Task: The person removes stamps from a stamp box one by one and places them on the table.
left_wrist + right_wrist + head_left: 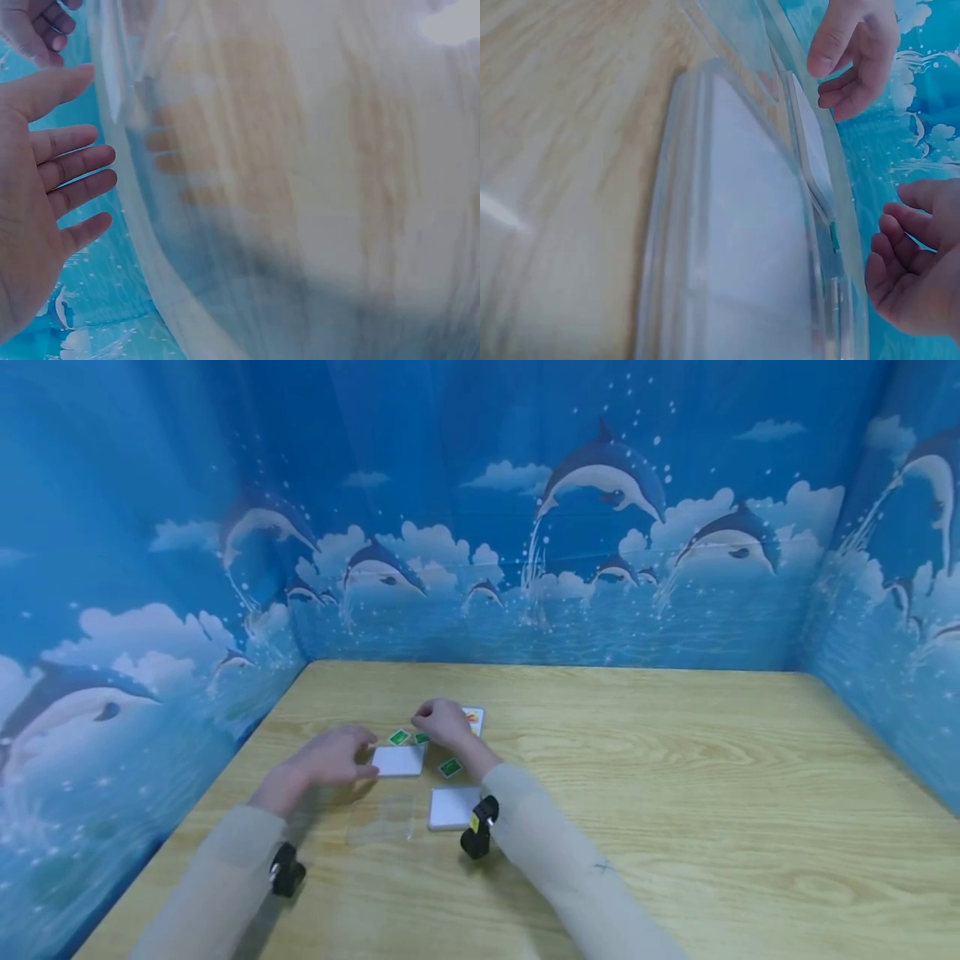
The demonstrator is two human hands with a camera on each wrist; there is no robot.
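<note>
My left hand (337,755) is beside the left end of a flat white rectangular block (398,761), its fingers spread and the thumb near the block's front corner. In the left wrist view the left hand (52,176) shows a bare palm and fairly straight fingers. Farther back, my right hand (444,723) is over the table by a white card with an orange picture (474,717), covering part of it. Its fingers (900,247) bend loosely in the right wrist view, with nothing seen between them. Small green cards (399,737) with white borders lie around the block.
A second white block (452,807), clear-edged in the right wrist view, lies under the right forearm. To its left is a clear plastic tray or lid (381,821). Wood-grain table (675,777) extends right; a dolphin-printed curtain (480,527) surrounds its back and sides.
</note>
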